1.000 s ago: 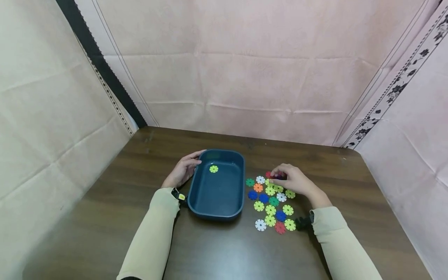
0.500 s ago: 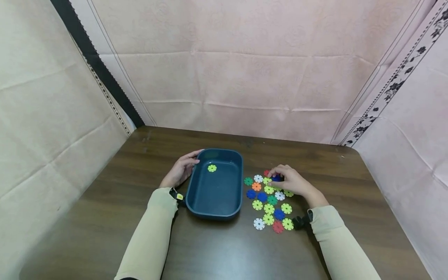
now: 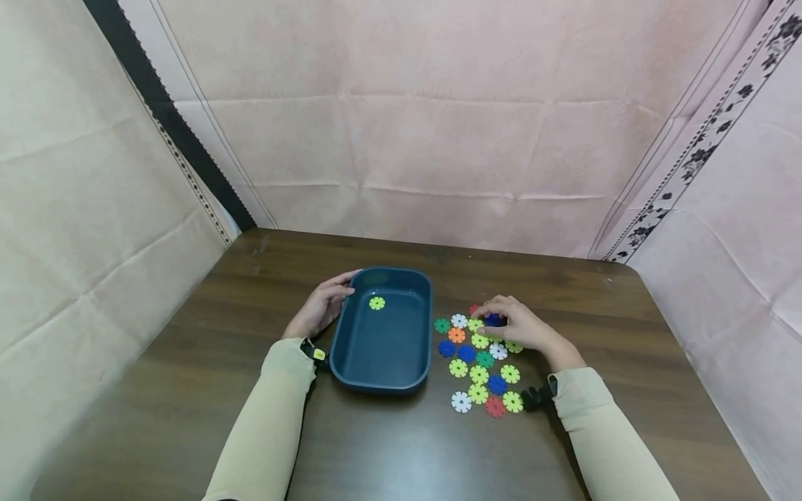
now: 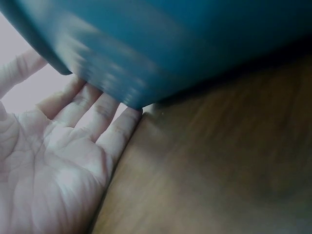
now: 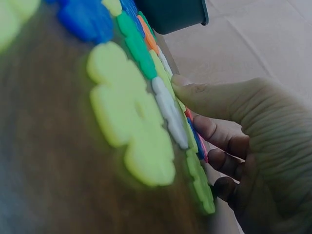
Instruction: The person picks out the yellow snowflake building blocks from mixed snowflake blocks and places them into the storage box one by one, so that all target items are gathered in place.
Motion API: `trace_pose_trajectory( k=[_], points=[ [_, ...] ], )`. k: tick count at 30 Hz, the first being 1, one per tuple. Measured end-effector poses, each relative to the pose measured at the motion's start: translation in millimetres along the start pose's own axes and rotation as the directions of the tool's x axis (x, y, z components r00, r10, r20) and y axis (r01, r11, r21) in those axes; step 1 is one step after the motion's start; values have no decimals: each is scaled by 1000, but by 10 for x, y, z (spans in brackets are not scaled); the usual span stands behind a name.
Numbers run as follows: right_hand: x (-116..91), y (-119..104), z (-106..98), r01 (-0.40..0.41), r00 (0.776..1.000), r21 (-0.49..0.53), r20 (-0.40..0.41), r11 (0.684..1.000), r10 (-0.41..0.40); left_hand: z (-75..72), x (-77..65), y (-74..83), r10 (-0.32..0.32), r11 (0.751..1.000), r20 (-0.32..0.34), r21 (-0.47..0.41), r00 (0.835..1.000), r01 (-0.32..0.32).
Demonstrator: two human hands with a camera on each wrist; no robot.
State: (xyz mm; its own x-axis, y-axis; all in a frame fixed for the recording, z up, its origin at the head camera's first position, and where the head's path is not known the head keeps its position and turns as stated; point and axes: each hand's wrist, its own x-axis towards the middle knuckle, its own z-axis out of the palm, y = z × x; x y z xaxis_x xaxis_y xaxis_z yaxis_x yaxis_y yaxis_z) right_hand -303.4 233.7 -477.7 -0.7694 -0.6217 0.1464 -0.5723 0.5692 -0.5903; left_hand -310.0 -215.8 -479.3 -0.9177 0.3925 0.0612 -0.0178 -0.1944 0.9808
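A blue plastic tray [image 3: 381,348] rests on the table, with one yellow-green notched disc [image 3: 377,303] near its far left corner. My left hand [image 3: 322,305] holds its left side, the thumb at the rim and the fingers along the outer wall. In the left wrist view the fingertips reach the tray's [image 4: 146,48] lower edge. My right hand [image 3: 523,327] is at the far end of the loose discs. Its thumb and bent forefinger meet opposite edges of a yellow-green notched disc [image 3: 475,325]. A blue disc [image 3: 493,320] shows under the arched palm.
Several flat, flower-like discs lie right of the tray, among them an orange disc [image 3: 457,335], a white disc [image 3: 461,401] and a red disc [image 3: 495,406]. The wooden table [image 3: 388,452] ends at a cloth backdrop [image 3: 401,139] behind.
The right hand's forefinger has shifted slightly left and toward me, uncovering the blue disc beneath. The left hand and tray keep their places; the head view has turned slightly.
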Motion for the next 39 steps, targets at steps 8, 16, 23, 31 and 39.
trace_pose_trajectory(
  k=[8, 16, 23, 31, 39],
  points=[
    [-23, 19, 31, -16, 1000, 17, 2, 1000, 16, 19, -19, -16, 19, 1000, 9, 4, 1000, -19],
    [-44, -9, 53, -47, 999, 26, 18, 999, 46, 11, -40, -26, 4, 1000, 22, 17, 1000, -5],
    [0, 4, 17, -60, 998, 42, 25, 997, 59, 9, -10, -6, 4, 1000, 21, 1, 1000, -4],
    [9, -26, -20, -60, 998, 73, 23, 995, 59, 10, 9, -3, 13, 1000, 12, 9, 1000, -13],
    [10, -33, -10, -70, 997, 87, 19, 994, 68, -12, -1, -13, 11, 1000, 22, 9, 1000, -11]
  ],
)
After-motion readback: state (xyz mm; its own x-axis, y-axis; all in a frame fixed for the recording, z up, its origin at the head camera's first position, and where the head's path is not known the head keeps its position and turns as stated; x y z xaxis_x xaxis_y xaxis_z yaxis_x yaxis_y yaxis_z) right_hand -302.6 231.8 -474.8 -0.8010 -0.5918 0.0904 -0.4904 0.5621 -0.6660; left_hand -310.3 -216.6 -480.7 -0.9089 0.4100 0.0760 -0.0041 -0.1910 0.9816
